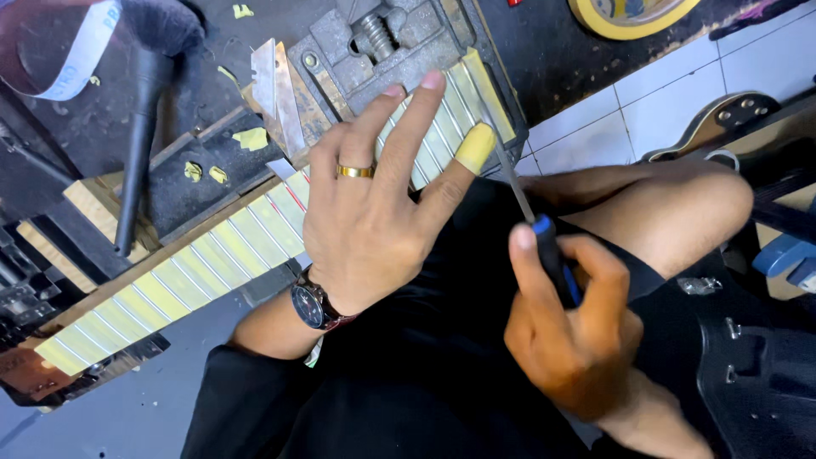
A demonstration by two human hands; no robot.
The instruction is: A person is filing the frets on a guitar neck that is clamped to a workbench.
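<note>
Yellow tape, thin blade, fingers in the line of travel

Yellow masking tape wraps the index fingertip of the left hand. That hand lies spread and flat, fingers open, pressing down on the guitar neck; it grips nothing. A gold ring sits on one finger, a wristwatch at the wrist.

Right hand, at 4 o'clock from the left, is closed around the blue-and-black handle of a slim file. Its metal shaft runs up toward 11 o'clock and meets the fretboard edge just beside the taped fingertip.

Neck runs from 8 o'clock to 1 o'clock, wood between the frets covered in yellow tape strips, upper end resting at a metal clamp. Loose blades lie at 11 o'clock, a black brush at 10 o'clock, a tape roll at 1 o'clock.

Risks, as judged:
- Shaft slips off the fret edge and runs into the index finger; the finger tape is thin cover.
- Tool skates sideways and tears the masking, scoring the wood beneath.
- Neck shifts under the palm if downward pressure eases, since only one end appears clamped.
- Bare knee sits close under the handle.
</note>
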